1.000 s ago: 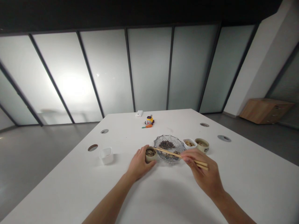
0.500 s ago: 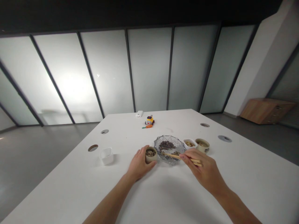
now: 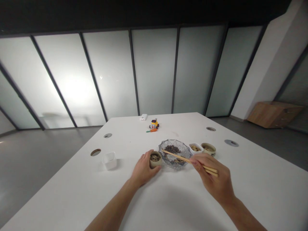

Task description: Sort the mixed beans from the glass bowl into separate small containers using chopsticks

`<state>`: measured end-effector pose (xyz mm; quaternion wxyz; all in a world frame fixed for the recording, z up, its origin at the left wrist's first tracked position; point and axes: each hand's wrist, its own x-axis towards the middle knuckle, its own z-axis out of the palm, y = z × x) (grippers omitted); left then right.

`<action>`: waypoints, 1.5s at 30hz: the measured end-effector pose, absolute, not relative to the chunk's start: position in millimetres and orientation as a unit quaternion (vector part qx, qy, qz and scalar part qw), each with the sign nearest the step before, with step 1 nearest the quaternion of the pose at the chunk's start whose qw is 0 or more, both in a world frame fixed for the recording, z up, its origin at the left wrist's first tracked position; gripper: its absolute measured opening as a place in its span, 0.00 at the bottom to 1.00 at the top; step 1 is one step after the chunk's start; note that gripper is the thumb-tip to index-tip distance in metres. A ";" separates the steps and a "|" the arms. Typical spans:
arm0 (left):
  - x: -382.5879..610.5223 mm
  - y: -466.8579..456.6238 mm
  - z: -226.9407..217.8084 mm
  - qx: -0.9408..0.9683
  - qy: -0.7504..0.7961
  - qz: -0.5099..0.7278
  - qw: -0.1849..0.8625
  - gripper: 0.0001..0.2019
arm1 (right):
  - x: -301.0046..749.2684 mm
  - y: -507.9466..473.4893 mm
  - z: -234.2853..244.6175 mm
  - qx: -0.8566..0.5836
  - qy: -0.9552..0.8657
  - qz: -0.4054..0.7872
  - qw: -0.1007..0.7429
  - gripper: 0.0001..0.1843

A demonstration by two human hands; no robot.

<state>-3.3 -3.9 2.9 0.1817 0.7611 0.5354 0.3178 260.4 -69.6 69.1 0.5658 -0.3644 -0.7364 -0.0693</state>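
My left hand [image 3: 143, 169] is wrapped round a small tan cup [image 3: 155, 159] that holds brownish bits. Just right of it stands a clear glass bowl [image 3: 175, 152] with dark seeds in it. My right hand [image 3: 213, 179] grips a pair of wooden chopsticks [image 3: 190, 160], whose tips reach left over the bowl towards the cup. Whether the tips carry anything is too small to see.
A small white dish [image 3: 195, 148] and a second tan cup [image 3: 208, 149] stand right of the bowl. An empty white square container [image 3: 109, 160] sits to the left. A small toy [image 3: 153, 124] and a white box [image 3: 143, 117] lie farther back. Round cable holes [image 3: 95, 152] dot the white table [image 3: 168, 199].
The chopstick tips dipped low into the glass bowl half a second ago and have since risen and swung left over the bowl. My left hand has stayed on the cup.
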 end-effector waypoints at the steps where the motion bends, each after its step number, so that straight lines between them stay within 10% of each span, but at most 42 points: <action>1: -3.2 -3.7 2.8 0.761 0.534 0.319 0.182 0.35 | 258.3 -71.8 69.2 -0.356 -0.736 -0.062 0.572 0.07; 45: -1.7 -4.5 6.5 0.763 0.537 0.313 0.180 0.35 | 258.4 -59.7 59.9 -0.426 -0.740 -0.025 0.520 0.13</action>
